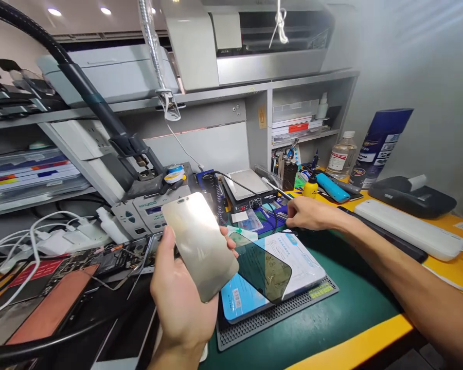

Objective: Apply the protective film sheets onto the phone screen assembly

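One smooth, round-cornered, silvery panel point(200, 247)

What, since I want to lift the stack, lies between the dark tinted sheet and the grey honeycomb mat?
The blue-and-white box: in the head view the tinted sheet lies on it, and the honeycomb mat is beneath it.

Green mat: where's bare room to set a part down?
Green mat: bare between the grey grid pad, the yellow front edge and the right forearm. Crowded: left, around the salmon panel and white plugs; back, around the right hand and yellow bottle.
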The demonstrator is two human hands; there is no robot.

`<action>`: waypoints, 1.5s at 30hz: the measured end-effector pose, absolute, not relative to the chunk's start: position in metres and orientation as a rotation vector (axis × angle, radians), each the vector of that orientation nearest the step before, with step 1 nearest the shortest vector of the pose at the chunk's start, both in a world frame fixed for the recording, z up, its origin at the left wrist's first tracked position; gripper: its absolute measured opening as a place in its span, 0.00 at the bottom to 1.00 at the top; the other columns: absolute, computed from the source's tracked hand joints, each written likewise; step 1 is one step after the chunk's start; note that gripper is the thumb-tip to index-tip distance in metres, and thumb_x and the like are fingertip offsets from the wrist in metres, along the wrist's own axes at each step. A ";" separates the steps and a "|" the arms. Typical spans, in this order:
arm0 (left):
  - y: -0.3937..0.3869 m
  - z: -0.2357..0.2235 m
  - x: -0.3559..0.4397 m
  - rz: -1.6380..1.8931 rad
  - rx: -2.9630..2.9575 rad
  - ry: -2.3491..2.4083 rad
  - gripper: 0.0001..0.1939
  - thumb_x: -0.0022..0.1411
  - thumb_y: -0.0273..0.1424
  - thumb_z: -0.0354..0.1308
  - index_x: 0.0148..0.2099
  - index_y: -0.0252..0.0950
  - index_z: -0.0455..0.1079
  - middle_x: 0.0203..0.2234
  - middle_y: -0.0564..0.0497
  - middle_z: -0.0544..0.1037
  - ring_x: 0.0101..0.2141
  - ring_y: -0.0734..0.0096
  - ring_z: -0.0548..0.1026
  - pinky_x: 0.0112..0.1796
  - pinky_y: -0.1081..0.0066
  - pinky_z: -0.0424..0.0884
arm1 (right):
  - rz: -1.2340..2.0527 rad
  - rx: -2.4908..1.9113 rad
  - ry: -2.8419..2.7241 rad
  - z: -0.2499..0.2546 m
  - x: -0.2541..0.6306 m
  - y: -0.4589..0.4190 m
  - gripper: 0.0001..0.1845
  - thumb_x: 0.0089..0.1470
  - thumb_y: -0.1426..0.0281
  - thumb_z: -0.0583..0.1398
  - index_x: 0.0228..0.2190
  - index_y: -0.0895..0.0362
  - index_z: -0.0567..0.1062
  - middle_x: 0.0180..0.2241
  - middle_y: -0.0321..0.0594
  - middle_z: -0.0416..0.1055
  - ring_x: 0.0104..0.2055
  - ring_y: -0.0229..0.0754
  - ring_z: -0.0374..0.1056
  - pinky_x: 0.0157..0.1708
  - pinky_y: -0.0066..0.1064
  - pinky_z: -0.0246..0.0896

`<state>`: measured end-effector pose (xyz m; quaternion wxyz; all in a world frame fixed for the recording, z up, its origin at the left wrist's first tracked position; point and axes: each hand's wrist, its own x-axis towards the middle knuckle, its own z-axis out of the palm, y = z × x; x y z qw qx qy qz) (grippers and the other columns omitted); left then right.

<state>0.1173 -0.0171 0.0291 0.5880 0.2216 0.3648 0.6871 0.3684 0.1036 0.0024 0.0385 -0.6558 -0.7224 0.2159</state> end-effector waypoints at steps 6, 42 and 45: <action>-0.017 0.027 0.115 1.581 0.529 0.793 0.28 0.65 0.50 0.52 0.44 0.29 0.77 0.32 0.38 0.80 0.29 0.58 0.77 0.30 0.62 0.76 | 0.901 -1.736 -1.967 0.019 0.376 0.099 0.03 0.64 0.73 0.60 0.37 0.59 0.73 0.27 0.33 0.72 0.22 0.34 0.67 0.19 0.23 0.61; -0.018 0.031 0.117 1.592 0.511 0.905 0.27 0.64 0.47 0.50 0.44 0.29 0.78 0.32 0.36 0.81 0.29 0.55 0.79 0.30 0.60 0.78 | 0.554 -1.892 -1.940 0.007 0.392 0.116 0.14 0.66 0.62 0.61 0.46 0.59 0.75 0.43 0.41 0.75 0.39 0.42 0.74 0.38 0.36 0.74; -0.018 0.031 0.117 1.595 0.506 0.903 0.26 0.64 0.48 0.52 0.45 0.30 0.78 0.32 0.37 0.82 0.30 0.55 0.80 0.30 0.60 0.78 | 0.485 -1.938 -1.987 0.007 0.390 0.114 0.13 0.66 0.62 0.62 0.45 0.60 0.75 0.43 0.41 0.75 0.40 0.43 0.74 0.39 0.38 0.74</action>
